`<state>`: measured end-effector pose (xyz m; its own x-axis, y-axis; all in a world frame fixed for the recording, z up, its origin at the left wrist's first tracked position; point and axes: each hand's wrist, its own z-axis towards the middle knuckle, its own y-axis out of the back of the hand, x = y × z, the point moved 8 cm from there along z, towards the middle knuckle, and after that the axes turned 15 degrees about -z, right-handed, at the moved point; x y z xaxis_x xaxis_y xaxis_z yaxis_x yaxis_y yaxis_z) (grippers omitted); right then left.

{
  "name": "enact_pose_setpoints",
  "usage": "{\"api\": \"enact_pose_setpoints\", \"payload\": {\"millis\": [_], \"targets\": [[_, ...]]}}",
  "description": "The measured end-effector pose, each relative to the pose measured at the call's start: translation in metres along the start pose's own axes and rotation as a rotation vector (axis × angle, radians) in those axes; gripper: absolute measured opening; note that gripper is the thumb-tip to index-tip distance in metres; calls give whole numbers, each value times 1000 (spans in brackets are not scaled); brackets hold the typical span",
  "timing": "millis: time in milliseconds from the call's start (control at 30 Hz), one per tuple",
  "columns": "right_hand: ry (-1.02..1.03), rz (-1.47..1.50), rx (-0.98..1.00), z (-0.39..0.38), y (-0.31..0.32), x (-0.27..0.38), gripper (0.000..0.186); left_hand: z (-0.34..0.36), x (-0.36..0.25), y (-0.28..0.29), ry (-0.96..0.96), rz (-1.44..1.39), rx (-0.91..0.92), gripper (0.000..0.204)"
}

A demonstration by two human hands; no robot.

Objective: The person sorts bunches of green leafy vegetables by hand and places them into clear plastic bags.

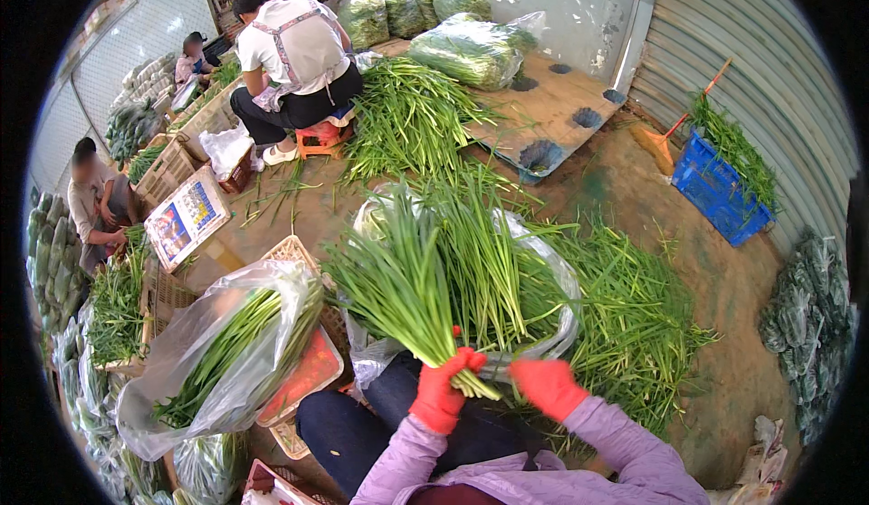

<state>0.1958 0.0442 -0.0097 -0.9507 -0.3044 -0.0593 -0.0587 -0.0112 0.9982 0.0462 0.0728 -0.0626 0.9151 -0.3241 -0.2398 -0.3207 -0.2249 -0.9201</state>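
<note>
Evidently the step in hand is making up and tidying a bunch of greens, judging by how the stalks are gathered. The left grip [444, 392], in a red glove, is closed around the bunch [398, 279] near its pale cut ends, which poke out below the fist toward the lap. The leaves fan up and away to the left, over the edge of a plastic-lined container [568, 281]. Inside that lies another sheaf [484, 261], its stems pointing back at the person. The right grip [548, 385], also gloved, is curled just beside the cut ends, apart from them; it is blurred, so I cannot tell whether it pinches a stalk or holds nothing.

On the right, a loose heap [625, 315] spreads over the floor [724, 342]. On the left, an open clear bag [149, 401] holds long stalks [226, 351] laid lengthwise.

As I judge it, the next move calls for the left grip to stay snug without crushing the stems, while the right one strips stray leaves or evens the ends. Too slack a hold could let the stalks slip out of line.
</note>
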Motion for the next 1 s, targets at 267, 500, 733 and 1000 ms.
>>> {"api": "enact_pose_setpoints", "payload": {"millis": [267, 500, 733, 1000], "targets": [[-470, -46, 20, 69, -29, -46, 22, -5, -41, -3, -29, -173, 87, 64], [-634, 311, 46, 93, -83, -58, 36, -9, -44, -4, -38, -83, 25, 62], [-668, 859, -153, 49, -21, -99, 30, -9, -35, -18, -22, -158, 160, 66], [-792, 1404, -12, 37, -28, -53, 31, -5, -10, 13, 32, 10, -114, 54]]}}
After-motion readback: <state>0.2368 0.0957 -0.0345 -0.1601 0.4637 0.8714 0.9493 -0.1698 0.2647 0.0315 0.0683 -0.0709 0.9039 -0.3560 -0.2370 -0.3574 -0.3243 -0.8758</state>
